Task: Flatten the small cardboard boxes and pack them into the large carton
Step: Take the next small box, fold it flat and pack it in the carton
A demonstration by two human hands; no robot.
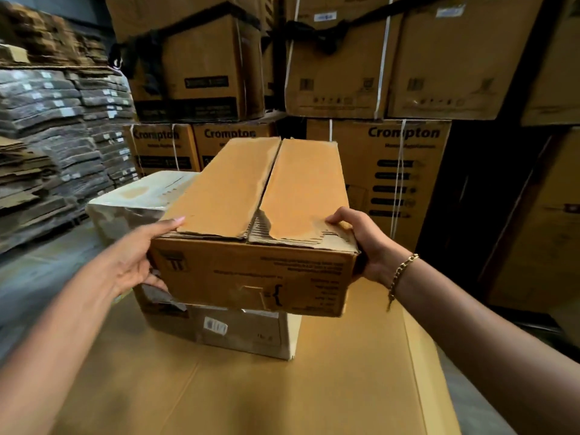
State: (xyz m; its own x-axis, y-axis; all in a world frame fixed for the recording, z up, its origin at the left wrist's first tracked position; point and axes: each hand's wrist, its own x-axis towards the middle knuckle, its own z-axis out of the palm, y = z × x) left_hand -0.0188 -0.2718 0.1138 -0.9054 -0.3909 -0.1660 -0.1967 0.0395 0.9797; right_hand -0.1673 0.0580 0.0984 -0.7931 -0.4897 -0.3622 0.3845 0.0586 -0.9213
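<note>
Head cam: left hand (138,255) & right hand (367,246) grip brown box (251,277) at its ends, thumbs on closed top flaps, over a labelled box (244,334).

Brown cartons (405,171) printed "Crompton" stand stacked wall-high across the back of a dim storeroom, bound with thin white straps (381,58). The upper cartons (339,73) carry loops of black wrap (317,29) across their tops. To the left, piles of flattened cardboard (47,120), some brown and some grey with small white labels, rise in uneven layers from a grey floor (40,277). A dark gap (477,183) separates the central stack from more tall cartons (546,230) at the right edge. Light falls warm and soft from above.
</note>
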